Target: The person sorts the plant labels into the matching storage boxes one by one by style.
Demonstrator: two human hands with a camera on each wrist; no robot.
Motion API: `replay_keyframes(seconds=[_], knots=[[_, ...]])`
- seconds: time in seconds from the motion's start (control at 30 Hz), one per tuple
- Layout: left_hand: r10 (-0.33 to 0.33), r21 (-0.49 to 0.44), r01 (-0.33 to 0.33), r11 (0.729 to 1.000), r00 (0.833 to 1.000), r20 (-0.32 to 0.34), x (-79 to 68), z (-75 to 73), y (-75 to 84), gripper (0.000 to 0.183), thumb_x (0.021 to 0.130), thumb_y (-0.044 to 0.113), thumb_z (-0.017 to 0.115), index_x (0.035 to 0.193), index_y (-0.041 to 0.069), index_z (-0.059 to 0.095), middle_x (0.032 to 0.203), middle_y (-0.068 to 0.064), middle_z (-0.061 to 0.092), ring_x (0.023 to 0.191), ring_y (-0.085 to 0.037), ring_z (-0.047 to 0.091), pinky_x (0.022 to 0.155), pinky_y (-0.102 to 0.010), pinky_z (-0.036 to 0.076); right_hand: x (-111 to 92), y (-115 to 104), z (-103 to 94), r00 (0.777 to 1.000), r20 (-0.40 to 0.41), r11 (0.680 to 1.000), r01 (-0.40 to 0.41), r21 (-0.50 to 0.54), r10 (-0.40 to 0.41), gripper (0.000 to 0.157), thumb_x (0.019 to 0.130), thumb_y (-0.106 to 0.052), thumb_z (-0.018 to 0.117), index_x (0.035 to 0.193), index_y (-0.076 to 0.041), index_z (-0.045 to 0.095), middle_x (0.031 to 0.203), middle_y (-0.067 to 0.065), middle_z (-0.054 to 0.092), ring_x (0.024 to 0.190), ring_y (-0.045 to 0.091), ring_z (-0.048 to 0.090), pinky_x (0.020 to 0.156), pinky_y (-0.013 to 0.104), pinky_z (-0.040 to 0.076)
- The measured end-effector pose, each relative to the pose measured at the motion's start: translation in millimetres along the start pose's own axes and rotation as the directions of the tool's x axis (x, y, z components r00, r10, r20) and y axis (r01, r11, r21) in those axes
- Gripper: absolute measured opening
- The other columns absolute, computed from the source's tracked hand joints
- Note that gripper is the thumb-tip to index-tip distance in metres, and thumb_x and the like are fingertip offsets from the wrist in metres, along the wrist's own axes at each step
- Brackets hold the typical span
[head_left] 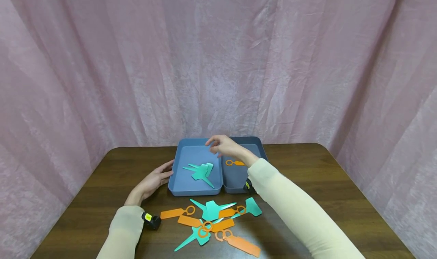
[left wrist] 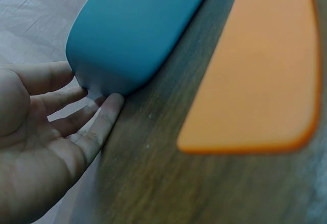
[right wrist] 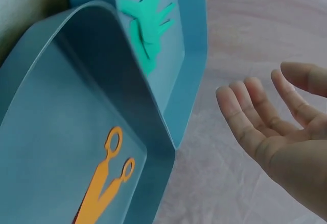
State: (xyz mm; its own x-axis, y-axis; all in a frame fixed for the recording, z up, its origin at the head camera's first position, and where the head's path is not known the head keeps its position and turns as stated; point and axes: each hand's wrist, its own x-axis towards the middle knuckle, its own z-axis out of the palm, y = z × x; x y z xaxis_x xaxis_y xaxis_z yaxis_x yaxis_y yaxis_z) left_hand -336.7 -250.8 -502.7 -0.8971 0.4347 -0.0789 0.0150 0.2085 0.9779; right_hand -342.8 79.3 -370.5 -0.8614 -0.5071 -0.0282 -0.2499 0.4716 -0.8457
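My left hand (head_left: pixel 155 180) rests its fingers against the outer left side of the light blue tray (head_left: pixel 194 193); in the left wrist view its straight fingertips touch the tray's corner (left wrist: pixel 122 45). Green T-shaped plant labels (head_left: pixel 200 171) lie overlapped in that tray. Above the tray's right part hovers my right hand (head_left: pixel 223 145), its fingers loosely bent and nothing between them. Beside it, the darker blue-grey tray (head_left: pixel 233 181) is partly covered by my right forearm. Two orange ring-ended tags (right wrist: pixel 99 183) lie inside this tray, as the right wrist view shows.
In front of the trays, several orange tags (head_left: pixel 242 245) and green labels (head_left: pixel 211 210) lie in a loose, overlapping pile on the brown wooden table (head_left: pixel 300 175). A pink curtain (head_left: pixel 218 62) hangs behind the table and along both sides.
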Motion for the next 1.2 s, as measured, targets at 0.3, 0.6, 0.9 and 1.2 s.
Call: replay_keyframes(seconds=[0.3,0.6,0.9,1.2], knots=[[-0.008,-0.01,0.008,1.0,1.0,-0.013,0.2,0.9,1.6,0.062,0.114,0.015,0.04,0.168,0.008,0.011,0.171,-0.023,0.013,0.153,-0.042,0.026,0.124,-0.059,0.025,-21.0,6.4,-12.4,0.996,0.077,0.998,0.052,-0.04,-0.049,0.026,0.106,-0.01,0.059,0.132,-0.007,0.066,0.121,0.011,0.067,0.109,0.025,0.065,0.086,0.039,0.06],[-0.021,-0.013,0.02,1.0,1.0,-0.015,-0.2,0.8,0.4,0.062,0.114,0.015,0.041,0.168,0.008,0.012,0.171,-0.022,0.013,0.153,-0.042,0.026,0.124,-0.058,0.025,-50.2,15.5,-21.2,0.989,0.128,0.997,0.08,0.001,-0.08,0.023,0.106,-0.01,0.06,0.126,-0.004,0.068,0.11,0.016,0.069,0.104,0.041,0.062,0.085,0.047,0.059],[-0.001,-0.006,0.001,1.0,1.0,-0.01,-0.9,-1.9,1.4,0.062,0.114,0.017,0.04,0.168,0.007,0.011,0.171,-0.023,0.011,0.154,-0.043,0.024,0.124,-0.06,0.025,-78.2,25.2,-13.7,0.969,0.222,0.993,0.113,-0.021,-0.106,0.02,0.107,-0.012,0.058,0.122,-0.005,0.068,0.111,0.022,0.069,0.101,0.043,0.063,0.083,0.058,0.057],[-0.012,-0.01,0.012,1.0,1.0,-0.017,-1.2,-2.2,0.2,0.062,0.114,0.017,0.041,0.168,0.008,0.012,0.172,-0.022,0.01,0.154,-0.042,0.023,0.125,-0.059,0.024,-95.8,34.4,4.8,0.951,0.29,0.993,0.119,-0.018,-0.109,0.015,0.106,-0.009,0.058,0.116,-0.008,0.07,0.106,0.022,0.069,0.097,0.041,0.063,0.08,0.057,0.059]])
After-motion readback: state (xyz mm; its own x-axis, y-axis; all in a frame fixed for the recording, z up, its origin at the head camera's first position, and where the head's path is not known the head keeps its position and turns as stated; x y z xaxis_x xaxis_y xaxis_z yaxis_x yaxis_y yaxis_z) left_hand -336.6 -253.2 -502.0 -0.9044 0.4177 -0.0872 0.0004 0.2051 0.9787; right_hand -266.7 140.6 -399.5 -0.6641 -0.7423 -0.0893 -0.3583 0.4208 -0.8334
